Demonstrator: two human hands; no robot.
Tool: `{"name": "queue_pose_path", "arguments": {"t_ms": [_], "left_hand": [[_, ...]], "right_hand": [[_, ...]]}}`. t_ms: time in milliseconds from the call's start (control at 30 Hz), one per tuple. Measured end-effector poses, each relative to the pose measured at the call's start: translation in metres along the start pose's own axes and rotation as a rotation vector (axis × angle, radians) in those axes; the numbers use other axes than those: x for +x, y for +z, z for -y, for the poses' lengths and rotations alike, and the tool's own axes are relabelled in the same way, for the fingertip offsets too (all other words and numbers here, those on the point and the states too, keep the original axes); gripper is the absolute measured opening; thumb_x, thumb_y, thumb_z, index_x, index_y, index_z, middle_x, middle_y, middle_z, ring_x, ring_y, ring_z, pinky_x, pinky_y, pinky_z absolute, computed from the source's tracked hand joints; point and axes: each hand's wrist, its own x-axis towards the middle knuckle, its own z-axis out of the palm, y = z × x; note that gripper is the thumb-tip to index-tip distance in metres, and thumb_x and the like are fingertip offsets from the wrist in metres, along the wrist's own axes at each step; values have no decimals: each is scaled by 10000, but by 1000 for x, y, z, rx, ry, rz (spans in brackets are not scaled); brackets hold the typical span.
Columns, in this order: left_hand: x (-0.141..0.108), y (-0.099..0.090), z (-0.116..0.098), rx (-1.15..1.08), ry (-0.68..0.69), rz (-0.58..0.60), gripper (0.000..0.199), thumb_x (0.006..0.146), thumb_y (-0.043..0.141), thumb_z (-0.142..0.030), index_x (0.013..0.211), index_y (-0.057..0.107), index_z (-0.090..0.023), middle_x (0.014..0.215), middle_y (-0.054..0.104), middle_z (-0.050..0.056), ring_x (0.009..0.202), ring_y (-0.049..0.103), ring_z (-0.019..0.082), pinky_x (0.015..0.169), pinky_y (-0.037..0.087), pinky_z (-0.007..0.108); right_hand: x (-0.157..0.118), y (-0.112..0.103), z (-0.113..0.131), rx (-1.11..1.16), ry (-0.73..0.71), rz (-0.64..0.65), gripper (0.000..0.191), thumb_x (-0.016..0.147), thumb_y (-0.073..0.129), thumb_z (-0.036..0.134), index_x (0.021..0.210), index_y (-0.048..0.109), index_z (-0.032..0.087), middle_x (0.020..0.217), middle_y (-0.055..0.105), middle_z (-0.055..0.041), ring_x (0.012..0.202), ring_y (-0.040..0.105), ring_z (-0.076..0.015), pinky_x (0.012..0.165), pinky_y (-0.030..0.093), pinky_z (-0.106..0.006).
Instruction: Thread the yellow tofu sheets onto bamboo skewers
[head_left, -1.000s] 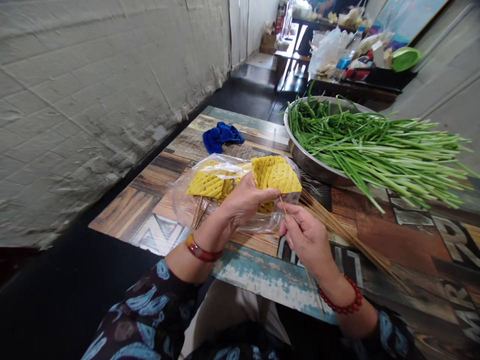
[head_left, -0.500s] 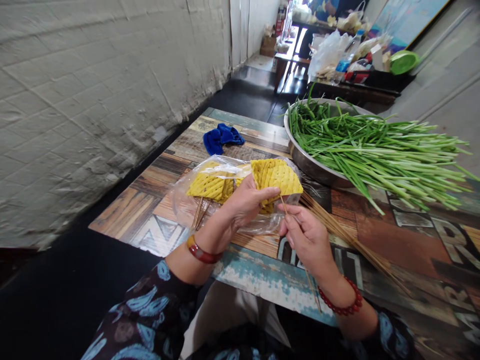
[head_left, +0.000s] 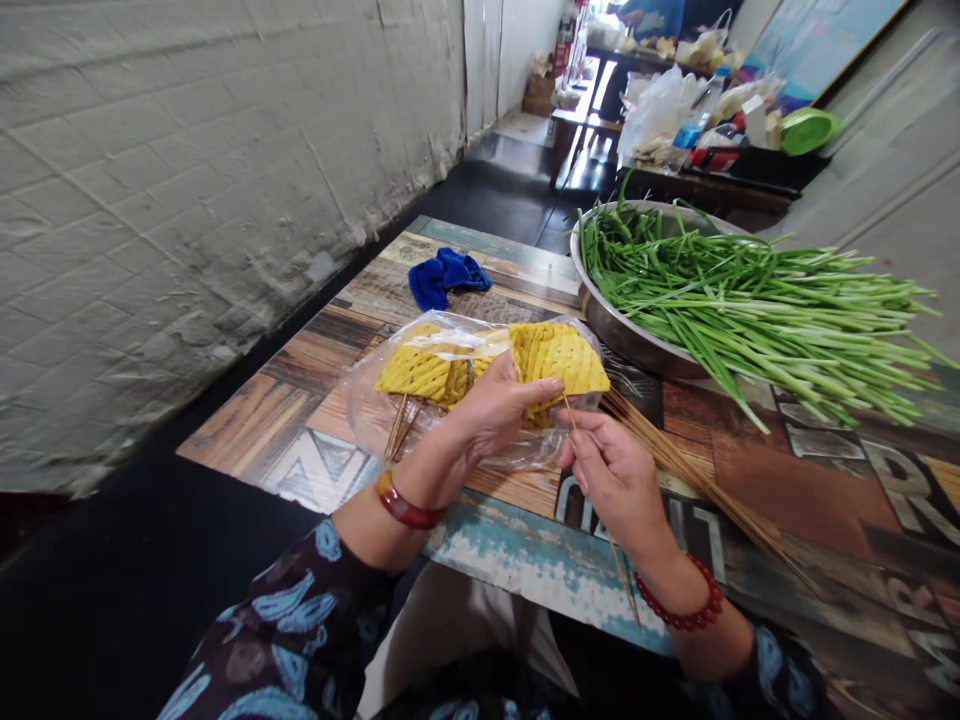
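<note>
Between thumb and fingers, my left hand (head_left: 495, 405) grips a yellow slab of food with slanted slits (head_left: 559, 358), perhaps tofu skin; its exact kind I cannot tell. My right hand (head_left: 611, 465) pinches a thin wooden skewer (head_left: 624, 575), whose upper end meets the slab's lower edge. How far the tip goes in is hidden. Below the hands lies a clear plastic bag (head_left: 364, 400). Similar yellow slabs (head_left: 421, 372) rest on it at the left, with skewers (head_left: 395, 430) sticking out toward me. To the right of my right hand lies a bundle of bare skewers (head_left: 697, 470).
A metal basin (head_left: 622, 330) heaped with long green stalks (head_left: 787, 310) stands at the table's right. A blue cloth (head_left: 446, 277) lies near the far edge. Beyond, another table carries plastic bags (head_left: 656, 110), a bottle (head_left: 701, 105) and a green bowl (head_left: 808, 131). A pale wall (head_left: 225, 150) runs along the left.
Almost nothing differs. The yellow slab and both hands keep the same hold, and the whole view has shifted very slightly.
</note>
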Motion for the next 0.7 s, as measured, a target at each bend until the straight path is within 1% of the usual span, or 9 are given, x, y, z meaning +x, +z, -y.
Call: {"name": "queue_pose_path", "arguments": {"t_ms": [267,467,600,700], "left_hand": [[1,-2,4,11,-7,29,358,635,825,-255,948,702,-132,828,717,61,795,671,186,790,502,308],[1,0,5,7,-9,34,329,643,812,-232,936,704,-130,802,713,43,737,652,161,774,502,298],[-1,3,3,-2,-23,4,346,626,811,-223,942,700,-134,822,720,48,786,671,187,792,505,311],[-2,3,3,7,-17,7,355,624,812,-220,949,697,-135,841,722,55,801,674,194,797,506,316]], "right_hand": [[1,0,-1,4,3,-6,290,959,528,376,1117,663,173,690,661,-13,504,526,-119,487,425,-248],[2,1,-3,9,4,-9,284,960,532,393,1099,654,177,692,665,-13,503,526,-118,465,404,-238],[2,1,-1,16,7,-15,283,957,535,398,1086,651,174,680,663,-13,502,529,-119,463,404,-237],[3,2,1,34,12,-14,279,954,540,399,1070,648,170,675,662,-11,492,517,-114,461,399,-237]]}}
